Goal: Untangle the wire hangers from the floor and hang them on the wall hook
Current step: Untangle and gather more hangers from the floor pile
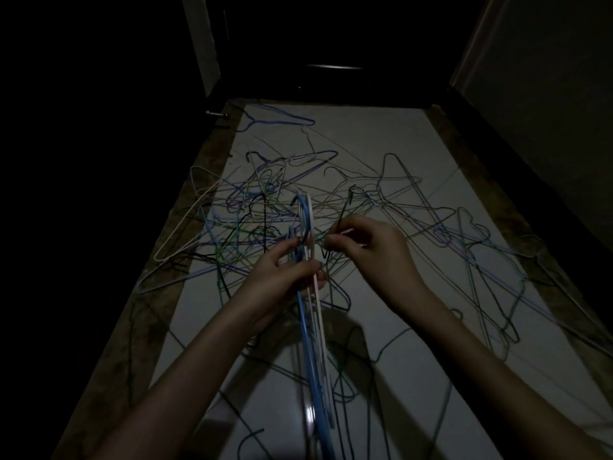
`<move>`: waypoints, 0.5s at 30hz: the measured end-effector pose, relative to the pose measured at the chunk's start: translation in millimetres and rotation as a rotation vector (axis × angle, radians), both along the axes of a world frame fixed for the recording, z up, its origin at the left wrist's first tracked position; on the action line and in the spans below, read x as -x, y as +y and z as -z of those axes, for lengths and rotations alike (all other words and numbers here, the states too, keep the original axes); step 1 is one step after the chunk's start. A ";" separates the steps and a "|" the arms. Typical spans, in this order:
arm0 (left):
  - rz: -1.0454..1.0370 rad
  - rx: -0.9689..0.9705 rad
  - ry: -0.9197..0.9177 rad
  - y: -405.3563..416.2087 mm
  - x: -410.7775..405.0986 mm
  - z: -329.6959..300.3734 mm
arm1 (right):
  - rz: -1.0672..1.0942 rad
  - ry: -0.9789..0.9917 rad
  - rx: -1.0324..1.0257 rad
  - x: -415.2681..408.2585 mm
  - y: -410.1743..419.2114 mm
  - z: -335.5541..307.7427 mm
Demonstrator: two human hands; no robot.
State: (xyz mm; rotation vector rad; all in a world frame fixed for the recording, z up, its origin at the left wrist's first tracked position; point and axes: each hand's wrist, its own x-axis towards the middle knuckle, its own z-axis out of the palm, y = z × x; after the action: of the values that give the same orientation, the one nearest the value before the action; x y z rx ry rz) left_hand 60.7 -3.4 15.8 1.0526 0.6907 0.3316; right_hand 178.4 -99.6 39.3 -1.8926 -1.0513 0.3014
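Dim light here, and a big tangle of wire hangers sprawls across the pale floor, spreading from about nine o'clock round to three o'clock of the hands. The left hand sits dead centre, its fingers curled round a gathered bundle of hangers, blue and white, which runs from twelve o'clock above the fist down to six o'clock toward the bottom edge. The hooks of that bundle poke up just above the knuckles. Just beside it, at three o'clock, the right hand pinches a thin dark hanger between thumb and fingertips, the wire rising toward eleven o'clock out of the pinch and still threaded among the heap. The two hands are near each other but apart.

A lone blue hanger lies clear of the pile at twelve o'clock, up by the dark doorway. A white hanger rests at nine o'clock, overlapping the brown floor border. More green and blue hangers trail off to four o'clock along the right side. No wall hook can be made out in this gloom.
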 end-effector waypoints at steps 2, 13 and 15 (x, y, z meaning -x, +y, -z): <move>0.020 -0.005 0.004 -0.4 0.6 2.2 | 0.001 -0.022 0.004 4.1 0.4 5.5; 0.059 -0.098 0.083 -3.8 -0.1 10.7 | -0.043 -0.018 0.017 5.6 2.3 16.0; 0.053 -0.112 0.097 -3.6 0.3 10.5 | -0.075 0.032 0.013 5.8 1.3 17.8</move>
State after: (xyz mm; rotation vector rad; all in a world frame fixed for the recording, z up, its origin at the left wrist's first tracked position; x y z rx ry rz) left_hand 60.5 -7.0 5.4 1.1973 0.7361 0.2779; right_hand 172.6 -98.3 21.5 -1.8570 -1.1028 0.3816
